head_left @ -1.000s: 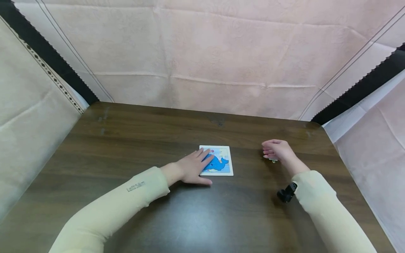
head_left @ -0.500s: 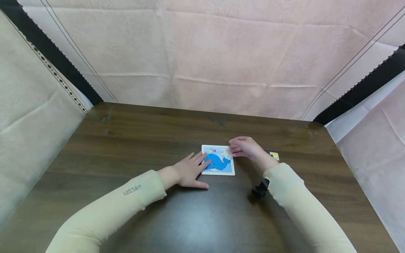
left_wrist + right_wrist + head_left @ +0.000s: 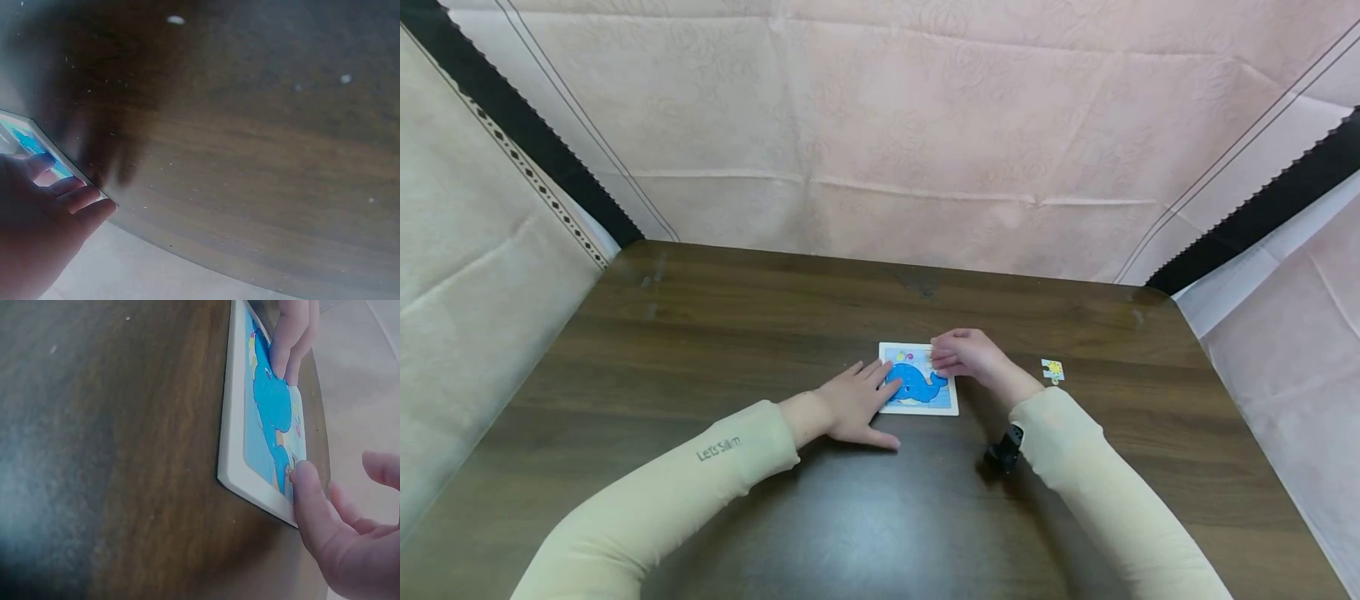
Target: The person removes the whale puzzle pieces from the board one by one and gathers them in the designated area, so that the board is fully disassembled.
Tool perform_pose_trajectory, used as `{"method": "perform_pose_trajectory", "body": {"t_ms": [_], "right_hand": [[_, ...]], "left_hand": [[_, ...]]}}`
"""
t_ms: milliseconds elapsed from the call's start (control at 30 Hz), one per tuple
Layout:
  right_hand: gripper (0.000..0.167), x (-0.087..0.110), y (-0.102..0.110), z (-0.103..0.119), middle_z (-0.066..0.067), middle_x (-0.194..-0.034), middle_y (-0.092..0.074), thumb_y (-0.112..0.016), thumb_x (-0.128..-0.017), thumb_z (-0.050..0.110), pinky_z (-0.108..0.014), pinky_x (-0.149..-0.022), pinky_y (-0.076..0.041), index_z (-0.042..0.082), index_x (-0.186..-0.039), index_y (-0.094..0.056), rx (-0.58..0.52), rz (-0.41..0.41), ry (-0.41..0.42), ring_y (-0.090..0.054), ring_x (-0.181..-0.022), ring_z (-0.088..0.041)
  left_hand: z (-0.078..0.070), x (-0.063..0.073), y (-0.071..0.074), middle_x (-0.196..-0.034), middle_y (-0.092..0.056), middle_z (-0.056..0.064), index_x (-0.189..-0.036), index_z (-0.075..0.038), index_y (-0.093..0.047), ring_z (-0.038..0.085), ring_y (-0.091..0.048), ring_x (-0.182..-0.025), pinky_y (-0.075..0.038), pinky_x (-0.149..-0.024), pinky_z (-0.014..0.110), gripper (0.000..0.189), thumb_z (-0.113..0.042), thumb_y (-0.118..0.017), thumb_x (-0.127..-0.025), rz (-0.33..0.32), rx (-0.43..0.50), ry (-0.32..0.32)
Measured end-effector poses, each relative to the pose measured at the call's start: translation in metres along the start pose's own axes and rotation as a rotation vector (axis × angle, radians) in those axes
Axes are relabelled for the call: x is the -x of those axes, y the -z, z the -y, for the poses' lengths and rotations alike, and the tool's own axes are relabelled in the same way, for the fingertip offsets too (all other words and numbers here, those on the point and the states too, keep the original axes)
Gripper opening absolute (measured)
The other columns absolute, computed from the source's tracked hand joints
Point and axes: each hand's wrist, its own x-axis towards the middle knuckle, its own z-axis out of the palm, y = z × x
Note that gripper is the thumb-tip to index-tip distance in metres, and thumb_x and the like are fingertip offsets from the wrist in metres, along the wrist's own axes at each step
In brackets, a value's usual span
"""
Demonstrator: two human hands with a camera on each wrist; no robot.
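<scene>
A white-framed jigsaw puzzle with a blue whale picture lies flat on the table. Across its left side my left hand rests with spread fingers; the left wrist view shows those fingers over the frame's edge. My right hand is at the puzzle's upper right corner. In the right wrist view one of its fingertips touches the picture by the whale's tail, while the other fingers stand apart from it. No thing shows between them. A loose jigsaw piece with a yellow sun lies to the right.
The brown wooden table carries the puzzle and the loose piece. Pale cloth hangs behind its far edge and at both sides. A small black camera is strapped at my right wrist.
My right hand has left the sun piece, which stays on the table, and moved left to the puzzle's upper right corner. My left hand stays on the puzzle.
</scene>
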Motion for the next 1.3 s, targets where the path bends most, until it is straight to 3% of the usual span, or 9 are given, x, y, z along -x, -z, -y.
{"method": "perform_pose_trajectory", "body": {"t_ms": [400,667,867,1067,1300], "right_hand": [[0.043,-0.003,-0.001,0.0,-0.02,-0.118,-0.059,-0.052,-0.096,0.025,-0.029,-0.087,-0.052,-0.003,-0.129,-0.047,-0.028,-0.03,-0.024,-0.066,-0.091,-0.018],[0.038,-0.009,-0.005,-0.001,-0.017,-0.111,-0.063,-0.056,-0.094,0.021,-0.026,-0.082,-0.054,-0.001,-0.125,-0.055,0.056,-0.068,-0.006,-0.066,-0.085,-0.016],[0.035,-0.012,-0.01,0.001,-0.02,-0.114,-0.064,-0.057,-0.094,0.021,-0.027,-0.082,-0.054,-0.001,-0.122,-0.058,0.108,-0.092,-0.009,-0.066,-0.088,-0.019],[0.035,-0.016,-0.011,0.001,-0.018,-0.109,-0.065,-0.057,-0.094,0.02,-0.027,-0.08,-0.055,-0.002,-0.121,-0.059,0.122,-0.1,-0.02,-0.065,-0.082,-0.015],[0.033,-0.016,-0.013,0.002,-0.017,-0.107,-0.065,-0.056,-0.094,0.02,-0.028,-0.079,-0.056,-0.002,-0.119,-0.061,0.14,-0.101,-0.017,-0.064,-0.079,-0.014]], "left_hand": [[-0.001,-0.001,0.002,-0.159,-0.011,0.007,-0.151,-0.021,-0.02,0.027,-0.012,-0.146,-0.016,-0.117,0.046,0.093,-0.075,-0.044,-0.079,0.016,0.004,0.007],[0.002,0.0,0.005,-0.159,-0.011,0.006,-0.15,-0.022,-0.02,0.026,-0.012,-0.146,-0.016,-0.117,0.046,0.091,-0.074,-0.044,-0.08,0.021,0.037,-0.009],[0.004,-0.001,0.009,-0.157,-0.019,0.006,-0.149,-0.022,-0.027,0.026,-0.015,-0.146,-0.016,-0.118,0.042,0.085,-0.07,-0.046,-0.082,-0.021,0.061,-0.008],[-0.001,-0.006,0.006,-0.158,-0.011,0.01,-0.15,-0.019,-0.02,0.029,-0.01,-0.146,-0.012,-0.118,0.042,0.086,-0.068,-0.045,-0.084,-0.022,0.055,-0.047],[-0.003,-0.012,0.003,-0.159,-0.01,0.009,-0.151,-0.019,-0.018,0.028,-0.01,-0.146,-0.011,-0.119,0.042,0.085,-0.07,-0.038,-0.086,-0.014,0.048,-0.031]]}}
